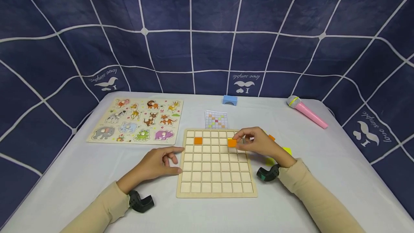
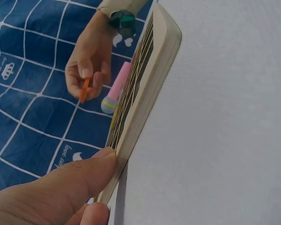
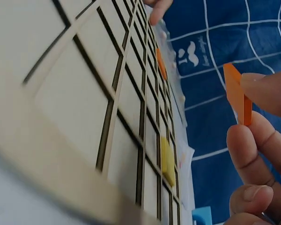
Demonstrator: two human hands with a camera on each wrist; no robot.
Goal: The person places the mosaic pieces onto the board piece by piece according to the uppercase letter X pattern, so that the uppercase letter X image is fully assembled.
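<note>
Board [image 1: 206, 177] lies at the centre of the frame; the left hand [image 1: 155, 164] touches its left edge with thumb and forefinger stretched straight, and a careless push may make it slide. Over its upper right part, the right hand [image 1: 257, 141] pinches an orange tile [image 1: 231, 143]; a loose pinch could drop it, or bump the yellow tile [image 3: 167, 161]. White table [image 1: 281, 211] spreads around; behind, dark blue cloth [image 1: 213, 6] with white lines fills the frame's top.

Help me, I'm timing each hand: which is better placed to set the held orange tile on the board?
Probably the right hand: it pinches the orange tile above the board, while the left hand touches the board's left edge.
</note>
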